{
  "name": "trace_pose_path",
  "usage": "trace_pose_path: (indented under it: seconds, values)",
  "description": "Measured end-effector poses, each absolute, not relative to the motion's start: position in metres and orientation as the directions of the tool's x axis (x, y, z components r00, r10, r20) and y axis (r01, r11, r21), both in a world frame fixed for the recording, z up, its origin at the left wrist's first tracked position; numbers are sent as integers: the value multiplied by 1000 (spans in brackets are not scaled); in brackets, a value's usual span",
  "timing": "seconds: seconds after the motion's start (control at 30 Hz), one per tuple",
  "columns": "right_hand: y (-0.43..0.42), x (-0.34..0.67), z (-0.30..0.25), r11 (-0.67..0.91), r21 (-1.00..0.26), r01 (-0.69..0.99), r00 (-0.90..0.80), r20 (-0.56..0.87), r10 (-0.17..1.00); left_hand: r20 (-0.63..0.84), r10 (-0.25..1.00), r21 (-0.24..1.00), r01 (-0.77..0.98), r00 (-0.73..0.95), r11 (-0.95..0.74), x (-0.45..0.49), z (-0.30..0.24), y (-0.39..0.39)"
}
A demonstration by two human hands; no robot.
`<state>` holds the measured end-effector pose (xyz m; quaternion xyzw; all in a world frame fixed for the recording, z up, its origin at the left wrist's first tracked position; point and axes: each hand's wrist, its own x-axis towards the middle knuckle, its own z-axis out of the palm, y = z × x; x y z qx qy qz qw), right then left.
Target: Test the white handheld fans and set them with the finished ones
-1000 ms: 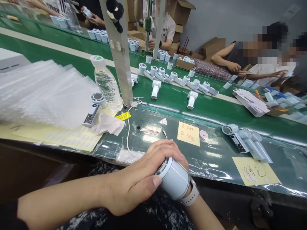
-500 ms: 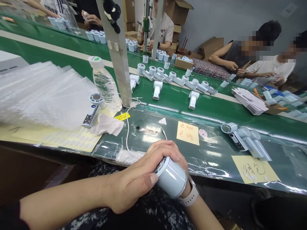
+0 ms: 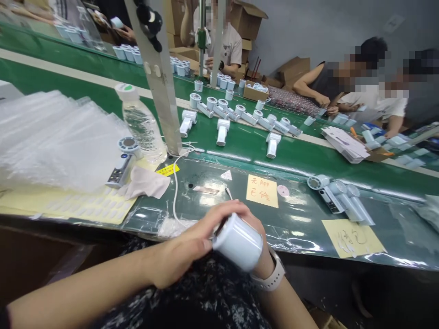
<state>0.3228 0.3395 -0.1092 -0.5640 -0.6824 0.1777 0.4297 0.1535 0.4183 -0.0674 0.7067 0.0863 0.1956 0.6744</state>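
Observation:
Both my hands hold one pale blue handheld fan (image 3: 238, 242) over my lap, just below the table edge. My left hand (image 3: 192, 249) wraps the fan's round head end, thumb against its rim. My right hand (image 3: 258, 237) is mostly hidden behind the fan body; a pale watch strap (image 3: 272, 278) shows on that wrist. A white cable (image 3: 174, 192) runs across the table toward my hands.
A green conveyor (image 3: 302, 157) carries several fans (image 3: 272, 144). On the left lie clear bags (image 3: 51, 137), a water bottle (image 3: 139, 121), a fan (image 3: 122, 160) and a cloth (image 3: 144, 182). Yellow notes (image 3: 262, 190) and three fans (image 3: 338, 198) lie right. People work across the belt.
The fan in my hands has tilted and shifted slightly up and left. The view has swung a little, shifting the scene leftward.

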Motion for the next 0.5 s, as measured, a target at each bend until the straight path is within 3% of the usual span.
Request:
trace_pose_path:
  seconds: [0.07, 0.13, 0.17, 0.23, 0.3, 0.5]
  values:
    - [348, 351, -106, 152, -724, 673, 110, 302, 947, 102, 508, 994, -62, 855, -94, 150, -89, 435]
    - [356, 391, -107, -140, -633, 762, 326, 188, 926, 111, 730, 943, 161, 675, -292, 143, -112, 455]
    - [358, 414, -110, -270, -564, 780, 430, 170, 887, 170, 791, 862, 301, 588, -409, 137, -122, 464]
    - [360, 459, -117, -422, -467, 777, 554, 190, 810, 307, 802, 632, 520, 513, -575, 125, -141, 479]
    - [358, 495, -126, -500, -406, 765, 615, 229, 754, 372, 770, 493, 592, 519, -637, 113, -155, 486]
    - [353, 544, -141, -626, -333, 705, 709, 334, 621, 435, 706, 385, 593, 559, -707, 111, -166, 487]
